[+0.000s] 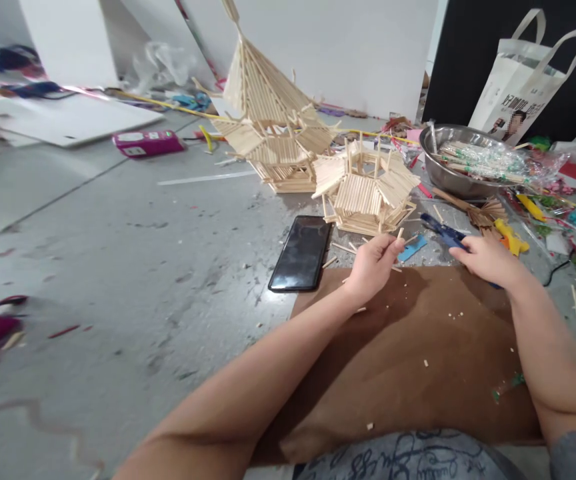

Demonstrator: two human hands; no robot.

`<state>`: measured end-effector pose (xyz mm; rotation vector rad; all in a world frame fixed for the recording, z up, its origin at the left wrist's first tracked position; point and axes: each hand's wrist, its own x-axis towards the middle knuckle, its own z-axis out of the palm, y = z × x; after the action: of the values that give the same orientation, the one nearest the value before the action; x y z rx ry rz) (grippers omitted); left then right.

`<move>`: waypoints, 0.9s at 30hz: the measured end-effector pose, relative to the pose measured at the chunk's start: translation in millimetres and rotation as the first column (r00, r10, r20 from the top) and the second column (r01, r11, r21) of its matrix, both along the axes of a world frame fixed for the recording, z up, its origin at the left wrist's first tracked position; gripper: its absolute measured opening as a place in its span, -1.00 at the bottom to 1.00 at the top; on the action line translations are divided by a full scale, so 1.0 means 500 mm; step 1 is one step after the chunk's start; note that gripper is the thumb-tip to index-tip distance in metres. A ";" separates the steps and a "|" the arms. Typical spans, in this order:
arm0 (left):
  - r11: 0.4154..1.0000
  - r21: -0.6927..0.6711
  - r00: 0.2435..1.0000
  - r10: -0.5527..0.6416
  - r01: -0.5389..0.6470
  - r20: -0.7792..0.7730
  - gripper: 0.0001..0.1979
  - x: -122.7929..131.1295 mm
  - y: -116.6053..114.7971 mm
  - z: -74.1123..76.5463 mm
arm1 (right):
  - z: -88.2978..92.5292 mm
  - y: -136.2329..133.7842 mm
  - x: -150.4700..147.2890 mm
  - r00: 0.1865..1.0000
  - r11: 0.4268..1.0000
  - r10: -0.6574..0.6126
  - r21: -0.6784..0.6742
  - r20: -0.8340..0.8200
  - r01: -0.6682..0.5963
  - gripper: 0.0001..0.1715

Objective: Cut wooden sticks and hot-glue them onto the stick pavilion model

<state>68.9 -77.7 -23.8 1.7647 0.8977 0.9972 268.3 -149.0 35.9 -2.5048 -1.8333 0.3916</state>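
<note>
My left hand point(374, 265) is closed around a short wooden stick point(401, 233), whose end pokes up past the fingertips. In my right hand point(485, 259) are dark blue pliers point(445, 232), their jaws pointing up and to the left; the fingers partly hide the handles. Just beyond my left hand stands a low pavilion-like model point(361, 193) built from thin wooden sticks. A taller stick tower point(273, 127) with a pointed roof stands behind it. Several loose sticks point(342, 247) and a small blue piece point(412, 248) lie near my left hand.
A black phone point(302, 253) lies beside the brown mat point(418, 407), which has small scraps on it. Towards the back right are a metal bowl point(431, 160) of wrapped sticks, a white bag point(523, 90) and a yellow glue gun point(512, 237). A purple packet point(148, 143) lies further left.
</note>
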 end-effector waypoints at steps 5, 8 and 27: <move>0.997 0.082 0.996 0.007 -0.014 0.089 -0.68 0.003 -0.005 -0.001 | 0.054 -0.042 0.005 0.756 0.994 0.003 0.082 -0.655 0.067 -0.60; 0.999 -0.039 0.983 -0.008 0.016 0.183 -0.63 0.007 -0.007 -0.007 | 0.057 -0.050 -0.010 0.541 0.990 0.122 0.138 -0.832 -0.013 -0.67; 0.902 -0.416 0.948 0.024 0.117 0.318 -0.62 0.022 -0.034 0.004 | -0.057 -0.011 -0.085 0.017 0.968 0.243 0.243 -0.970 0.056 -0.60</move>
<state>80.0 -94.9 -21.7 1.2057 0.7912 0.9316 226.1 -154.3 7.5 -1.0626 -1.1532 1.4200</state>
